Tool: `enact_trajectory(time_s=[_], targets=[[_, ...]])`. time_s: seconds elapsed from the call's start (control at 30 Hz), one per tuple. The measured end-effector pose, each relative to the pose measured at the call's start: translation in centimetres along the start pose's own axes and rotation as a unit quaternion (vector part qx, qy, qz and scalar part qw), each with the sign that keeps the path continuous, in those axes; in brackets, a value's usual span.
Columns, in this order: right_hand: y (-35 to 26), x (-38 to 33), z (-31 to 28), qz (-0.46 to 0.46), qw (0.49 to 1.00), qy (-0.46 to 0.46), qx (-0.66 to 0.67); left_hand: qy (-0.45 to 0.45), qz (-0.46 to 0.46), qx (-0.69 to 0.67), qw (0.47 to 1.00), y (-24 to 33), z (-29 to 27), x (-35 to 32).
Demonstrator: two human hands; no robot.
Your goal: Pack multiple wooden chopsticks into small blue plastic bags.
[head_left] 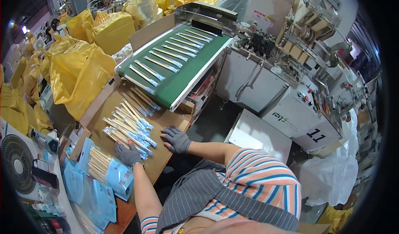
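A loose pile of wrapped chopsticks (124, 124), pale wood in clear sleeves with blue-printed ends, lies on the brown tabletop (104, 105). My left hand (129, 154), in a grey glove with bare fingertips, rests at the pile's near end. Its fingers are stretched out and touch or nearly touch the lowest packets; nothing is gripped. To the right of the pile, my right hand (176, 140), also gloved, lies by the table's edge with fingers apart and holds nothing. Beside my left wrist is a clear and blue bag (118, 178) filled with chopsticks.
Beyond the pile, a green conveyor belt (183, 74) carries several spaced chopstick packets. More blue bags (99, 200) lie at near left, beside a fan (18, 161) and a phone (44, 178). Yellow sacks (81, 78) crowd the left. A white machine (291, 113) stands right.
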State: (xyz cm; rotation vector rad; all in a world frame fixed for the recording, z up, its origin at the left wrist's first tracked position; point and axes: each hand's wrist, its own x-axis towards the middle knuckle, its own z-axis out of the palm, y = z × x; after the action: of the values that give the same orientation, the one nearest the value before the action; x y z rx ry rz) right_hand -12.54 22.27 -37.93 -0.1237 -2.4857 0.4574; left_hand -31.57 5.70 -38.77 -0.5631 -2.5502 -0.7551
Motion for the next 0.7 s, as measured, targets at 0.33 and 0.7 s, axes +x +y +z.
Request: enact_trajectory(time_s=[0.33, 0.7], targets=[[-0.27, 0.11, -0.25, 0.01, 1.0, -0.012, -0.009, -0.003, -0.007, 0.002, 1.0, -0.02, 0.03, -0.06], [-0.23, 0.5, -0.29, 0.016, 0.999, -0.006, 0.04, 0.005, -0.009, 0.013, 1.0, -0.5, -0.53, -0.36]])
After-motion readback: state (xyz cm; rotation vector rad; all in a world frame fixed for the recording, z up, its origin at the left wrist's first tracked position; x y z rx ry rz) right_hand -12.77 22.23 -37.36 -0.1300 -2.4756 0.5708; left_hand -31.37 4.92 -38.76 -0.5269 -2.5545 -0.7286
